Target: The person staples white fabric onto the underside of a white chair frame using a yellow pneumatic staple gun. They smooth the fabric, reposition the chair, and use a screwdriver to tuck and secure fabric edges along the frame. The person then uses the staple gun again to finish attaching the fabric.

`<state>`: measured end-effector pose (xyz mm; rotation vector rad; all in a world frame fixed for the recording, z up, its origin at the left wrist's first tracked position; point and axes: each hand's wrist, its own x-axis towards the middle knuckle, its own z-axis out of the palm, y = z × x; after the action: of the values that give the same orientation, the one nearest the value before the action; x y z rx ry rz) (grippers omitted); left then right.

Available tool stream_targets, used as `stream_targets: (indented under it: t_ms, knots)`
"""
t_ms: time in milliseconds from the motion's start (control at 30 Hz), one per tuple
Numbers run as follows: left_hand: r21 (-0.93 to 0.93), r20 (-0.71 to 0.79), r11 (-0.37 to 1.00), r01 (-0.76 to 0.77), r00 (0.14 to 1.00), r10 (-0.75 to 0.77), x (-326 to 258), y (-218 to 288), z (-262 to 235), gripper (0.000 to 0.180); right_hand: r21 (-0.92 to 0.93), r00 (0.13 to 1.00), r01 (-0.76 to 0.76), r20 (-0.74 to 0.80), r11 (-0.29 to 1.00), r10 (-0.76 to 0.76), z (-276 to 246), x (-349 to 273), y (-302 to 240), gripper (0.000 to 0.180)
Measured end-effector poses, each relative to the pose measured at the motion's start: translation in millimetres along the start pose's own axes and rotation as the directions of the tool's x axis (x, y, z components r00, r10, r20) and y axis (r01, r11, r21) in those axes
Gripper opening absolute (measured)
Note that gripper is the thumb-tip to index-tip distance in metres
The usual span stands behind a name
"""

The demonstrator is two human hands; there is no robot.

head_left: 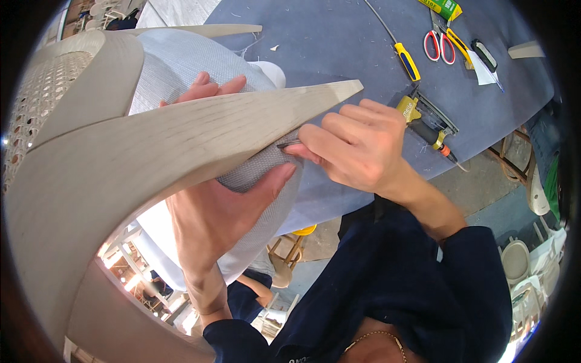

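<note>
A pale wooden chair (151, 142) with a seat in grey woven fabric (257, 169) lies across the left of the table. My left hand (209, 218) passes beneath a tapering wooden piece and rests spread on the fabric. Its thumb presses the cloth on the near side, and its fingertips show beyond the wood. My right hand (357, 145) is closed in a pinch near the tapered end. Out of that pinch sticks a small, dark, thin tip (283, 145), touching where fabric meets wood. The rest of that thing is hidden by my fingers.
On the grey-blue tabletop (327, 42), a nail gun (430, 121) lies right of my right hand. Beyond it are a yellow-handled screwdriver (407, 60), red-handled scissors (440, 45) and a yellow cutter (460, 45). Another person's arm (257, 290) shows below the table.
</note>
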<state>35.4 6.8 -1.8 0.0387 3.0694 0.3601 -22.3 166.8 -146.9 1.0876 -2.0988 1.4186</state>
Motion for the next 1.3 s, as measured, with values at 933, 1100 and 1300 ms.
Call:
stream_targets:
  t_ms: [933, 1100, 1300]
  knots:
    - [-0.308, -0.129, 0.943, 0.129, 0.976, -0.175, -4.3, -8.2, 23.3, 0.061, 0.17, 0.991, -0.097, -0.078, 0.981, 0.112, -6.3, -1.9, 9.8, 0.023]
    - [-0.155, -0.024, 0.986, 0.068, 0.997, -0.072, -3.4, -8.2, 17.4, 0.064, 0.115, 0.997, -0.063, -0.031, 0.991, 0.067, -11.0, 0.1, 10.3, 0.024]
    - [-0.192, -0.103, 0.972, 0.136, 0.982, -0.158, -0.5, -2.0, 23.2, 0.066, -0.009, 0.996, -0.074, 0.054, 0.997, 0.075, -14.5, 1.8, 1.1, 0.024]
